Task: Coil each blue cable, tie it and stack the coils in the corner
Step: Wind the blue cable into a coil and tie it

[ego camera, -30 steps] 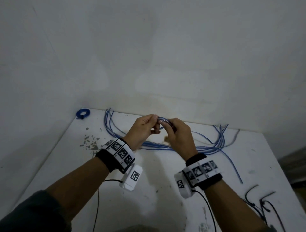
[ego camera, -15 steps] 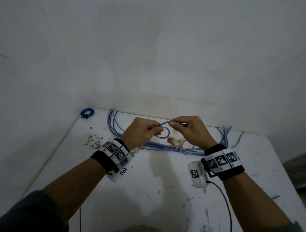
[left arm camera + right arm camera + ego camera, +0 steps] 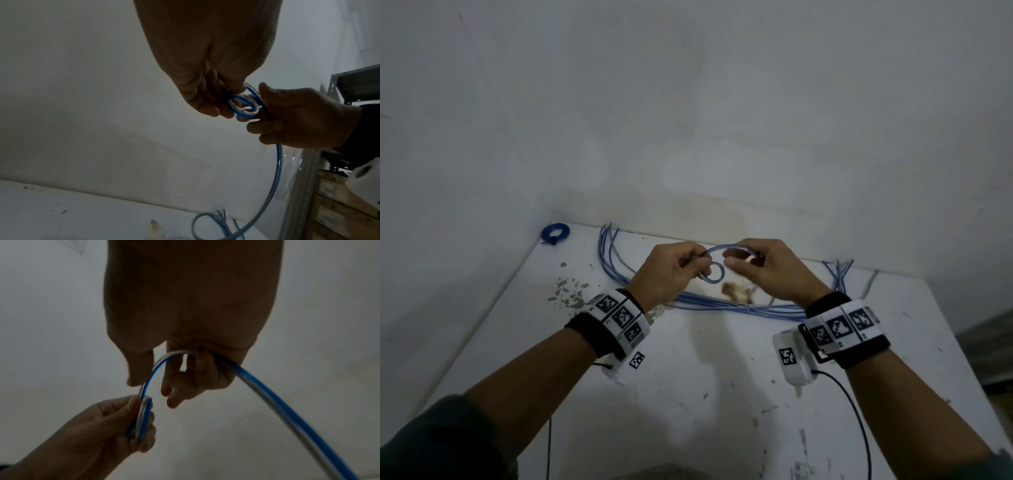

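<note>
Pinching a small loop of blue cable (image 3: 713,272) in the left hand (image 3: 667,274), curling the right hand (image 3: 774,270) round its arc, above the white table (image 3: 688,394) midway between the walled back edge and bare near side. Trailing to loose cables (image 3: 739,308); finished coil (image 3: 555,233) lying in the left corner. Showing metal shelving (image 3: 353,87) and boxes only in the left wrist view

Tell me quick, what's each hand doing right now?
Left hand: closed, pinching the small coil of the blue cable.
Right hand: closed, fingers curled round the same blue cable, feeding it.
</note>
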Tool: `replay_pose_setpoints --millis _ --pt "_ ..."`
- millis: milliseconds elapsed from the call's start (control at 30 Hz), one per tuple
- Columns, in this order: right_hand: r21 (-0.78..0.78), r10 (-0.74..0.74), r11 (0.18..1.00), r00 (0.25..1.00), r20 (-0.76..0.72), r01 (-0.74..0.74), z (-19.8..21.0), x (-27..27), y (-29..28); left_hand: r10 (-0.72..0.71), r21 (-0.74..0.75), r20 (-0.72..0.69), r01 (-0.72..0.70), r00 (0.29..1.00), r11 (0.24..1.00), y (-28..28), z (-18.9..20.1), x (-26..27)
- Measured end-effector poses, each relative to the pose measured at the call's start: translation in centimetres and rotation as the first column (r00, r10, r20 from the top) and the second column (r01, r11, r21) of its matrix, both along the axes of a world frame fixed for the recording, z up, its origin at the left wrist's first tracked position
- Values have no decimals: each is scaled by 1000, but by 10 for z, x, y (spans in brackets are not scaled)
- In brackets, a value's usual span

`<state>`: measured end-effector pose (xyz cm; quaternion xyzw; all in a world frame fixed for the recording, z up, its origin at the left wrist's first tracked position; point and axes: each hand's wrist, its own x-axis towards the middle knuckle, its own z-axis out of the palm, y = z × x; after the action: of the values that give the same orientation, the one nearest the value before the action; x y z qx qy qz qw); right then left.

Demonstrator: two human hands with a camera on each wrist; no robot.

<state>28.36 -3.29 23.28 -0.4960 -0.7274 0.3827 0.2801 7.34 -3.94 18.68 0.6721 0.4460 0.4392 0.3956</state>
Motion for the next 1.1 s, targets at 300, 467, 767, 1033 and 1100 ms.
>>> replay_pose_setpoints --millis 300,467,767,1033,1100 --pt "15 -240 966 919 -312 257 -15 -24 -10 49 -188 292 7 955 982 -6 6 14" --pt "52 -199 973 936 -292 223 -17 -30 -11 83 -262 361 15 929 965 -12 -4 4" --pt "110 -187 973 971 -148 204 -22 -27 -6 54 -291 190 4 980 957 -2 5 -10" --pt "146 -101 984 995 -21 103 -19 -21 -8 12 -331 66 10 998 944 -4 3 -6" --pt "125 -101 986 993 -56 107 -18 -22 -7 -33 -322 12 35 999 946 -2 7 -5"
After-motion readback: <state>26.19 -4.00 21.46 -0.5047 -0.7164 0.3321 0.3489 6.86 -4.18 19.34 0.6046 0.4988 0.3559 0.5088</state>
